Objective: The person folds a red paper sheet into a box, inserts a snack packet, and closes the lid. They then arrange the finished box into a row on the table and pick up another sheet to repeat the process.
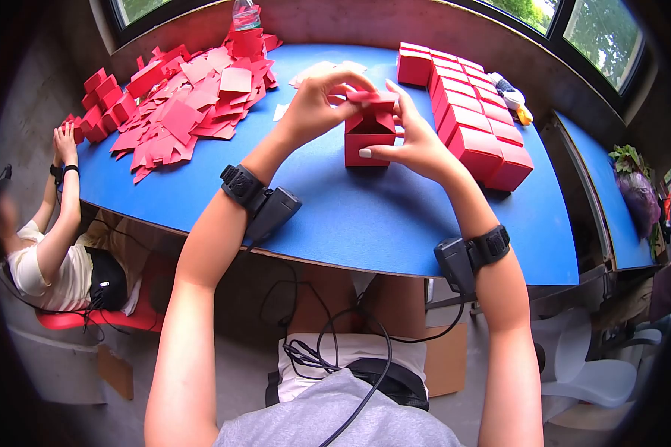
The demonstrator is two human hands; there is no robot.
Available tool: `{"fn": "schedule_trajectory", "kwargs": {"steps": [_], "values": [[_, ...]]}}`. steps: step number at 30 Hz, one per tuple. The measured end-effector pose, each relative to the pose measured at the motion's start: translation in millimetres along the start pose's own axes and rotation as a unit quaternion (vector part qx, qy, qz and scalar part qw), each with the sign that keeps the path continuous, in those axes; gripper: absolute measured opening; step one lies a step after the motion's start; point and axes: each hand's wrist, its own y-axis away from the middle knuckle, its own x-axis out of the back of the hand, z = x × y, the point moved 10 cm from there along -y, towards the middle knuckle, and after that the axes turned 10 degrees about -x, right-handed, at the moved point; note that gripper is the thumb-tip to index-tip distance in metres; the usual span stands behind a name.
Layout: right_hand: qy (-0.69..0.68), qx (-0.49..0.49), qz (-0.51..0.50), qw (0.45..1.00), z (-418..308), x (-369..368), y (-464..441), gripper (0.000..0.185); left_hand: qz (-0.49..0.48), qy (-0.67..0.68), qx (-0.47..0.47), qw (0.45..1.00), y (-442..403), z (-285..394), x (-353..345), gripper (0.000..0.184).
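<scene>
A small red cardboard box stands upright on the blue table in front of me, its top partly open with flaps raised. My right hand grips its right side, the thumb across the front face and the fingers behind. At the upper left of the box, my left hand is closed with thumb and fingers pinching a raised flap. The fingertips of that hand are partly hidden by the flap.
Flat red card pieces lie heaped at the left. Finished-looking red boxes stand in rows at the right. Further left, a co-worker sits beside stacked red boxes. A bottle stands behind the heap; black cables hang over my lap.
</scene>
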Motion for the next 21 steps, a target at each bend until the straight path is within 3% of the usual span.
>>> {"fn": "schedule_trajectory", "kwargs": {"steps": [3,5,11,14,17,21], "values": [[0.002,-0.031,0.000,1.000,8.5,-2.1,-2.0,0.102,-0.066,-0.026,-0.017,0.997,-6.5,26.4,-11.9,0.024],[-0.010,-0.063,-0.010,0.998,14.1,-3.7,-2.7,0.100,-0.119,-0.119,-0.099,0.981,-8.7,42.0,-17.9,0.025],[-0.023,-0.064,-0.024,0.997,13.0,-6.5,-0.8,0.097,-0.014,0.023,0.019,0.999,-2.2,14.2,-9.4,0.028],[0.000,-0.025,-0.020,0.999,5.5,-7.1,-0.7,0.096,-0.131,-0.088,-0.061,0.985,-4.1,31.0,-21.7,0.024],[0.006,-0.076,-0.014,0.997,11.8,-4.7,0.7,0.096,-0.163,0.010,-0.019,0.986,2.4,15.2,-30.8,0.017],[0.003,-0.065,-0.016,0.998,15.7,-5.2,-1.2,0.096,-0.173,-0.020,-0.029,0.984,1.3,18.5,-30.9,0.016]]}}
